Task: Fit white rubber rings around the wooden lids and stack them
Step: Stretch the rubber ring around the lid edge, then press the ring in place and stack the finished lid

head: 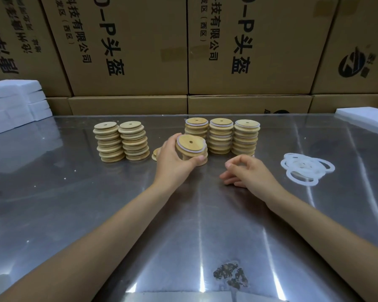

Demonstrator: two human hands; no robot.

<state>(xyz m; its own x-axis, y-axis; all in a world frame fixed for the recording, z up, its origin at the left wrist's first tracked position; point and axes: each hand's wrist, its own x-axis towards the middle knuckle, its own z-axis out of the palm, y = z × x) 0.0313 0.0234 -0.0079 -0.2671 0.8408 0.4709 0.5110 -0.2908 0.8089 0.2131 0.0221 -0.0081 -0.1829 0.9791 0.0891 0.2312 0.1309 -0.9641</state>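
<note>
Where hands [172,159] work, cardboard boxes [127,46] behind.

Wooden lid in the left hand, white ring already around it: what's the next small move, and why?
Probably set the round wooden lid with its white rubber ring down on the short stack under it. The left hand has it in its grip, tilted just above that stack, in front of three taller ringed stacks; the right hand holds nothing.

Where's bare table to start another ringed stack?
Bare steel between the ringed stacks and the loose white rings, and the wide near table around the forearms. Crowded: between the plain stacks and ringed ones, where the left hand grips a lid.
</note>
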